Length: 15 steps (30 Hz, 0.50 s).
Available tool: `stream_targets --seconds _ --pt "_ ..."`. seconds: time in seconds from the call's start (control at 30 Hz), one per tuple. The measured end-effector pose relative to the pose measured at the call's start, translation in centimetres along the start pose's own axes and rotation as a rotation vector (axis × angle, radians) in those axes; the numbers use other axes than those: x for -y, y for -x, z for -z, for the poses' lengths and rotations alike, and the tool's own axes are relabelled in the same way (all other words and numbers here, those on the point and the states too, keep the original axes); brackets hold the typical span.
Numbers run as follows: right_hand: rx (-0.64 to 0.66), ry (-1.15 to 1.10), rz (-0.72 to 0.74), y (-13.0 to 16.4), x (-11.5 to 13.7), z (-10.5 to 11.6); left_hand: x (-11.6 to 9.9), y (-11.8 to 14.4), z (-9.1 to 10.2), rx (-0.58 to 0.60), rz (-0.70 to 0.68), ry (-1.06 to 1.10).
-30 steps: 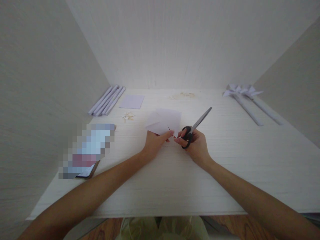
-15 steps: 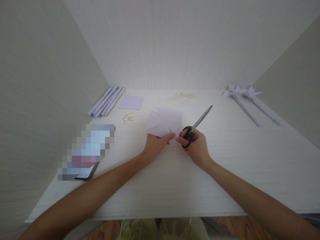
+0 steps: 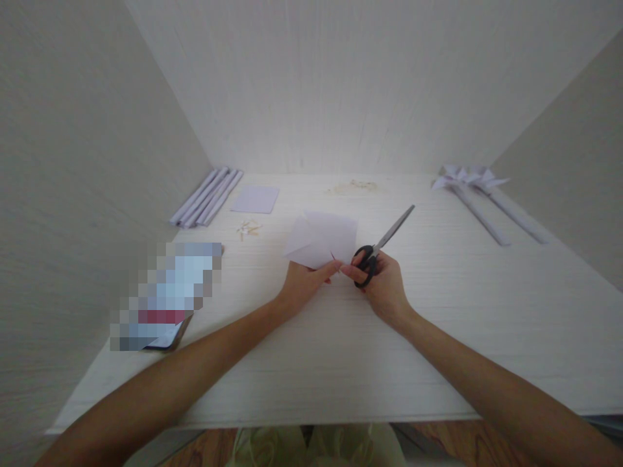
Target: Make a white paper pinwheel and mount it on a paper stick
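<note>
A pale square of paper (image 3: 322,235) with slits cut in from its corners is pinched at its near edge by my left hand (image 3: 307,280), thumb on top. My right hand (image 3: 384,283) has its fingers through the black handles of a pair of scissors (image 3: 390,231). The scissor blades are closed and point up and away to the right, off the paper. My right thumb and fingertips meet the paper's near right corner, close to the left thumb.
Several rolled paper sticks (image 3: 207,198) lie at the back left beside a flat paper square (image 3: 255,199). Small matchstick-like bits (image 3: 249,229) lie nearby, with more bits (image 3: 363,185) at the back. Two paper pinwheels on sticks (image 3: 479,206) lie right. A blurred phone (image 3: 182,279) rests left.
My right fingertips have come slightly left onto the paper's corner, near my left thumb. The paper has shifted a little; the scissors stay almost where they were.
</note>
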State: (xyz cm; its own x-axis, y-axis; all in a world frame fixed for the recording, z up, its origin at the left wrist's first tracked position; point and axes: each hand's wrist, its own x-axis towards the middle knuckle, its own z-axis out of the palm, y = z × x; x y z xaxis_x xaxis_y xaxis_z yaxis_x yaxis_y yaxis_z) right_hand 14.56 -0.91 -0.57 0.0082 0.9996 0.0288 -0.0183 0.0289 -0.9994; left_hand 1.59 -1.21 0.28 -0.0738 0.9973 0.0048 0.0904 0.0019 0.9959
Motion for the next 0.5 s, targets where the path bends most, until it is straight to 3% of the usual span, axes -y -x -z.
stream_targets --seconds 0.3,0.5 --pt "0.015 -0.026 0.016 -0.21 -0.47 0.16 0.78 -0.41 -0.19 0.019 0.070 0.200" --pt "0.023 -0.007 0.017 -0.19 -0.25 0.15 0.50 -0.29 -0.15 0.015 0.119 0.144"
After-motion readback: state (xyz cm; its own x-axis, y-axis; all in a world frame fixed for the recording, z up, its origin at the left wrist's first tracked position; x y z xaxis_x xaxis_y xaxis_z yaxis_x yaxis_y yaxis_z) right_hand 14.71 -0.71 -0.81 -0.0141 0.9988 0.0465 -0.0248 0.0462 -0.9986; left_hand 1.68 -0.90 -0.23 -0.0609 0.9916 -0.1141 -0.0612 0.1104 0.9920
